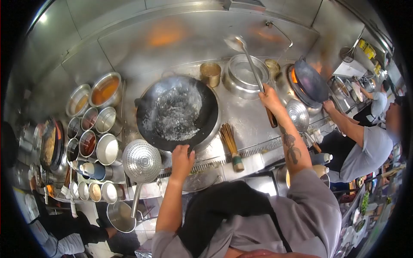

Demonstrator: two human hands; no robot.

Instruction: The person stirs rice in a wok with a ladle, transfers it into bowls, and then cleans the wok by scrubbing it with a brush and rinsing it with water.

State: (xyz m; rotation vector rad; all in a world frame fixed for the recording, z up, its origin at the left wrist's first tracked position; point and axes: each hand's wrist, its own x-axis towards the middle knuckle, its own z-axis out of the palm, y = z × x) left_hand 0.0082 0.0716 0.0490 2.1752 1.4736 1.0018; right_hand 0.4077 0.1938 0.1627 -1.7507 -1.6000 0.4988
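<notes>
A large black wok (150,131) sits on the stove in front of me, with steam and whitish bubbling liquid (178,107) inside. At its near edge, my left hand (183,158) is closed around the handle. My right hand (270,98) grips the long shaft of a metal ladle (254,69), whose brown grip hangs below the fist. The ladle's bowl is raised near the back wall, above a round steel pot (246,71). Right of the wok lies a bamboo brush (230,144). Left of my left hand rests a perforated strainer (141,161).
Steel bowls of orange liquid (105,89) and several seasoning containers (107,148) stand at left. A brass-coloured pot (210,74) is behind the wok. At right a co-worker (365,142) holds a tilted wok (310,81) over flames. Another strainer (297,114) lies beside my right forearm.
</notes>
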